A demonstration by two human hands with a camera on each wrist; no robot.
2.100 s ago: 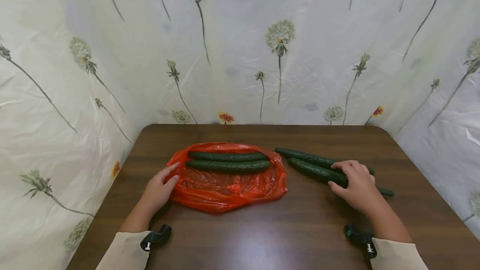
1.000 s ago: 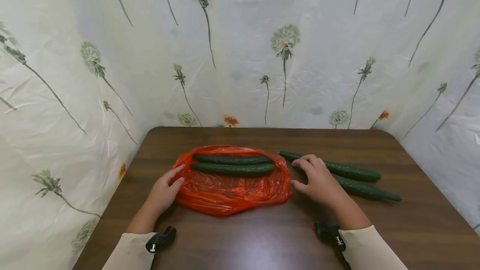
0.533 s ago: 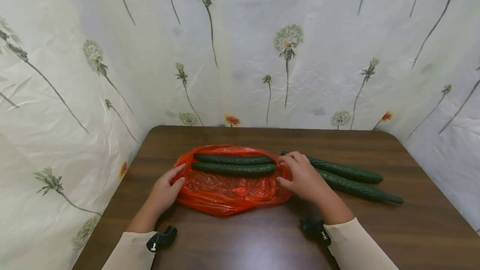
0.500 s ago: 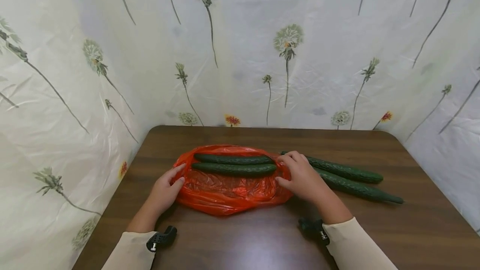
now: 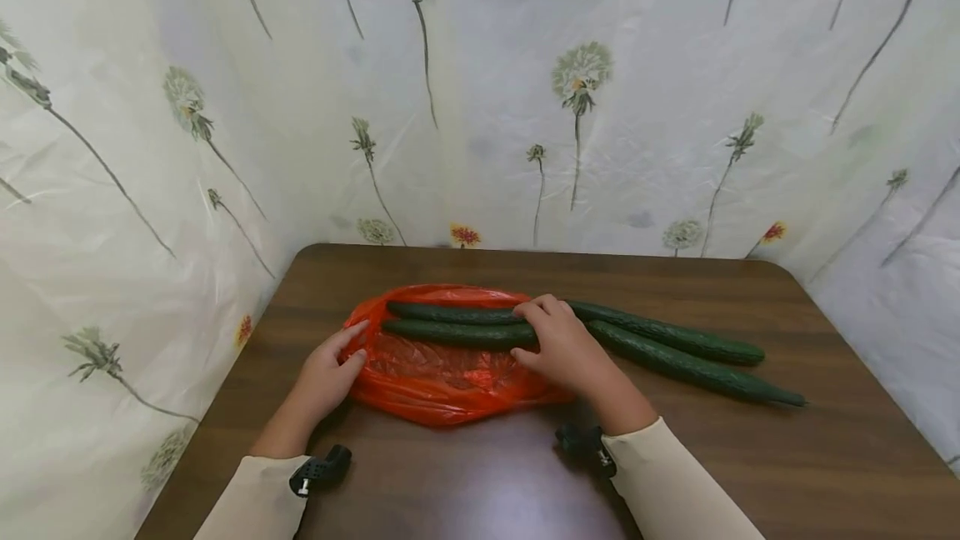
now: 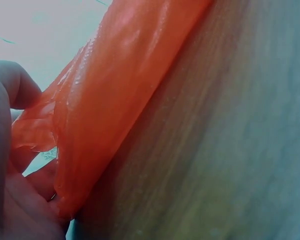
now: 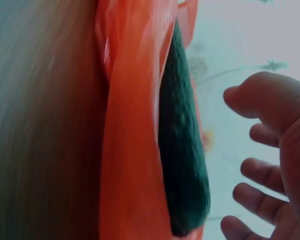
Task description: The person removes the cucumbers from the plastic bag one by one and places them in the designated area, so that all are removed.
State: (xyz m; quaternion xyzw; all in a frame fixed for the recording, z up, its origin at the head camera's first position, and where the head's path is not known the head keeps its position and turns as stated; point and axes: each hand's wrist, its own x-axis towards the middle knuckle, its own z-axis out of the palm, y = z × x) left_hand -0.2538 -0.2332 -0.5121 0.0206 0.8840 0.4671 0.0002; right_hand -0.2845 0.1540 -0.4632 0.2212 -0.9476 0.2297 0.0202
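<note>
Gripping: the left edge of the red plastic bag (image 5: 438,408) is pinched between the thumb and fingers of the left hand (image 5: 326,372); in the left wrist view the thin film is seen drawn out from between them.
Right hand: the thumb and fingers of the right hand (image 5: 557,342) are spread apart, with nothing clasped between them; it is placed over the right end of the bag, and in the right wrist view a gap is seen between the fingers and the nearest cucumber.
Bagged cucumbers: the rear bagged cucumber (image 5: 448,312) and the front bagged cucumber (image 5: 448,332) are laid side by side in the mouth of the bag, toward its far side; in the head view their right ends are hidden by the right hand.
Loose cucumbers: the rear loose cucumber (image 5: 667,329) and the front loose cucumber (image 5: 693,368) are left on the surface (image 5: 442,482), right of the bag, both slanted toward the near right.
Sleeves: both forearms are covered by pale sleeves (image 5: 251,500), and a dark device (image 5: 321,471) is worn at each wrist.
Backdrop: the space behind is closed off by a pale sheet (image 5: 480,107), printed with dandelions and a few red-and-yellow flowers.
</note>
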